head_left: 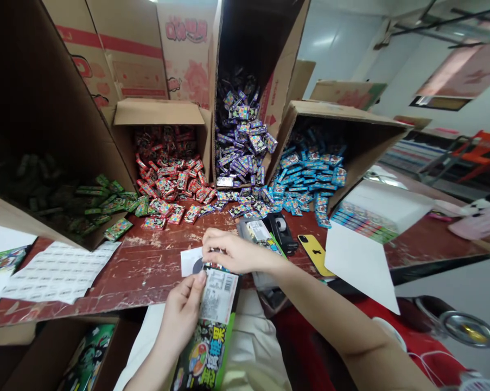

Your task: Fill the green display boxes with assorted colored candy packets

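A black and green printed candy box [204,347] with a white barcode label lies tilted over my lap, its top end towards the table. My left hand [183,304] is closed on its left edge, thumb across the upper end. Over that end sits my right hand [232,252], fingers curled inward; what they pinch is hidden. Colourful small packs show just under the right fingers. A white flap [189,260] with a dark rounded patch sticks out left of the right fingertips.
Cartons spill small candy packs: green [118,229], red [167,184], purple [245,141] and blue [310,174]. Right of my hands are a tape dispenser [283,231], a yellow phone [313,254] and an open white box [407,203]. A sticker sheet [57,271] lies left.
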The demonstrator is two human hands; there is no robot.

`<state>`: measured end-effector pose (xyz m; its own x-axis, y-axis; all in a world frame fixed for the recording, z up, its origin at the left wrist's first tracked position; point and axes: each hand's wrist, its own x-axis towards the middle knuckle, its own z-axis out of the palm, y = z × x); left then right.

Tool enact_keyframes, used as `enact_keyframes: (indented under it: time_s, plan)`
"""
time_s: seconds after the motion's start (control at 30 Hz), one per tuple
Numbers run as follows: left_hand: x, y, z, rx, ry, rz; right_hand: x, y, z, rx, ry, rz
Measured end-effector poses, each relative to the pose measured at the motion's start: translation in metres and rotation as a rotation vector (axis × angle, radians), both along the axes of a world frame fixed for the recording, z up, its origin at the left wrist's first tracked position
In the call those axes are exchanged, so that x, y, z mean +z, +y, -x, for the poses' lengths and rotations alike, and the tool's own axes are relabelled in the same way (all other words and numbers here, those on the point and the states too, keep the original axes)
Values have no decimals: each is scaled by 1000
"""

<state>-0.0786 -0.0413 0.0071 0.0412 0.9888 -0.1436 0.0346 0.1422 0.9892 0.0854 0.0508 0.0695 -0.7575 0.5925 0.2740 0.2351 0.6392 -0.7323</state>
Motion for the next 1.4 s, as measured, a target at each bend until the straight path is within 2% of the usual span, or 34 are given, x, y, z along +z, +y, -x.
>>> enact_keyframes:
  time_s: [0.17,0.33,0.47,0.53,0.57,0.67,0.73,0.8,0.87,0.97,1.07,1.17,1.3,1.33,1.4]
  plan:
    - [-1,1,14,146,-124,33,-21,-10,-3,-175,219,99]
    - [-12,9,23,126,-289,160,-46,-20,11,-150,310,223]
    - [-15,15,25,182,-261,118,-69,-16,25,-111,329,275]
    - [-18,19,29,223,-215,48,-78,1,23,-141,247,251]
    - [-20,22,32,230,-187,22,-81,15,18,-201,152,210]
    - [-29,31,43,194,-111,-1,-82,72,-10,-515,-251,54]
    - [-34,36,48,187,-82,-19,-82,113,-34,-642,-352,30]
    - [-36,37,47,236,-91,-50,-83,145,-54,-705,-411,40]
    - [-35,35,42,286,-131,-72,-85,167,-66,-736,-462,57]
    - [-34,32,37,313,-155,-48,-86,179,-71,-728,-473,70]
    - [-40,33,39,331,-146,-15,-79,164,-63,-686,-382,84]
    - [-44,33,36,314,-144,-24,-69,128,-40,-569,-210,134]
    - [-32,26,22,240,-173,-66,-52,70,5,-292,403,324]
    - [-27,23,19,222,-182,-84,-48,58,15,-246,500,350]
    - [-19,17,16,187,-198,-98,-42,40,30,-183,507,349]
